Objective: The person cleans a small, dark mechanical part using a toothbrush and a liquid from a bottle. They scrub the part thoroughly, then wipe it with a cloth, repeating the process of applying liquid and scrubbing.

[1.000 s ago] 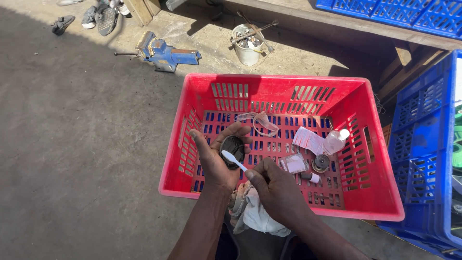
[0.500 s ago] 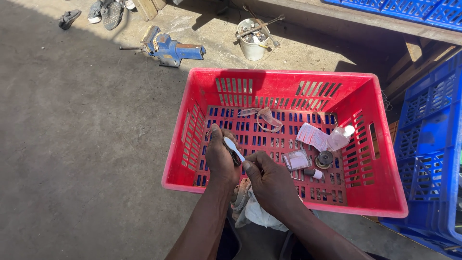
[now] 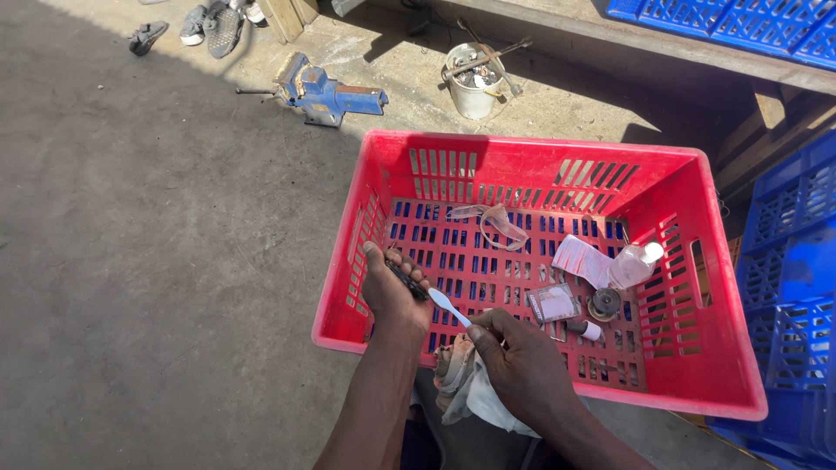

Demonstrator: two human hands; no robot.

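My left hand [image 3: 389, 292] is closed around a small dark round part [image 3: 406, 280] at the near left rim of a red plastic crate [image 3: 522, 157]. My right hand [image 3: 521, 364] grips a white toothbrush [image 3: 449, 307], its head pointing at the dark part. A dirty rag [image 3: 461, 383] lies over the crate's near rim under my right hand. Inside the crate lie clear safety goggles [image 3: 499, 222], a small clear bottle [image 3: 636, 264], a pink paper packet [image 3: 582, 258] and a small dark round part [image 3: 603, 304].
A blue bench vise [image 3: 324, 93] and a white bucket of tools [image 3: 471, 78] stand on the concrete beyond the crate. Blue crates [image 3: 788, 287] stack at the right. Shoes [image 3: 213, 22] lie at the top left.
The view shifted slightly. My left hand closed more tightly on the dark part and the toothbrush head came closer to it.
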